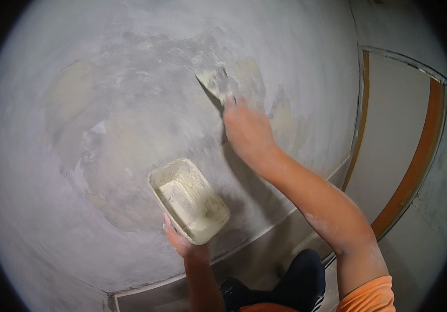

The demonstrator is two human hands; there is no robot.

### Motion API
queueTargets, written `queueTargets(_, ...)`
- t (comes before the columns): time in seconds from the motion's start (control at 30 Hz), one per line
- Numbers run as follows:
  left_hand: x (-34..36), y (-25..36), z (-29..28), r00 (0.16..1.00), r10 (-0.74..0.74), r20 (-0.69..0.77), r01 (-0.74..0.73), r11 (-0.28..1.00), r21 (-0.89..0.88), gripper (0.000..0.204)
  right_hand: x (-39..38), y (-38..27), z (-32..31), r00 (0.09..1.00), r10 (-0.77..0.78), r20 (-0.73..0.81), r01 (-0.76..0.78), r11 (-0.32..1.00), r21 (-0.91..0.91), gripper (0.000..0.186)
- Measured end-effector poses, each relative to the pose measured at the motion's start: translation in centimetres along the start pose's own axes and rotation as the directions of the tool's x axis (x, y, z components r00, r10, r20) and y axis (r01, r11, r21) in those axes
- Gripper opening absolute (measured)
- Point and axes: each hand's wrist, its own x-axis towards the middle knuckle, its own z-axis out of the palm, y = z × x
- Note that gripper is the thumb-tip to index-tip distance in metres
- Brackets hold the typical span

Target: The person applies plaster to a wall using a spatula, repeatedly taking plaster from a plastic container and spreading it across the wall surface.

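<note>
The right hand [249, 132] is closed around the handle of a putty knife [215, 83]; the blade, smeared with pale compound, points up and left close against the grey wall [312, 57] (edge contact cannot be confirmed). The left hand [181, 243] supports a rectangular tub [198, 188] from below and its left side, partly open, the other fingers hidden; the tub is tilted, its inner faces coated with compound, below the knife.
</note>
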Motion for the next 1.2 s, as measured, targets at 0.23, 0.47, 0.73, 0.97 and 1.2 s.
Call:
queueTargets(0.23, -1.4, -0.4, 2.1, 0.958, -0.274, -0.081, 0.232, 0.912, -0.338, 0.061, -13.8, 7.5, -2.6, 0.934, 0.000, 0.356, -0.169, 0.881, 0.443, 0.023)
queueTargets(0.47, -4.6, -7.3, 4.9, 0.794, -0.581, -0.177, 0.456, 0.763, -0.457, 0.068, -27.5, 9.0, 4.4, 0.553, 0.393, 0.735, -0.705, -0.250, 0.664, 0.028)
queueTargets(0.73, -8.4, -11.7, 5.0, 0.594, -0.799, -0.097, 0.603, 0.522, -0.604, 0.064, -36.9, 8.7, 9.8, 0.659, 0.462, 0.594, -0.624, -0.106, 0.774, 0.042)
queueTargets(0.97, -8.6, -12.5, 5.4, 0.609, -0.791, -0.069, 0.596, 0.513, -0.618, 0.065, -37.5, 8.7, 10.6, 0.673, 0.558, 0.485, -0.630, 0.090, 0.771, 0.043)
queueTargets(1.2, -10.1, -14.8, 5.4, 0.567, -0.819, -0.090, 0.615, 0.493, -0.615, 0.067, -38.7, 7.9, 11.7, 0.628, 0.656, 0.418, -0.662, 0.170, 0.730, 0.033)
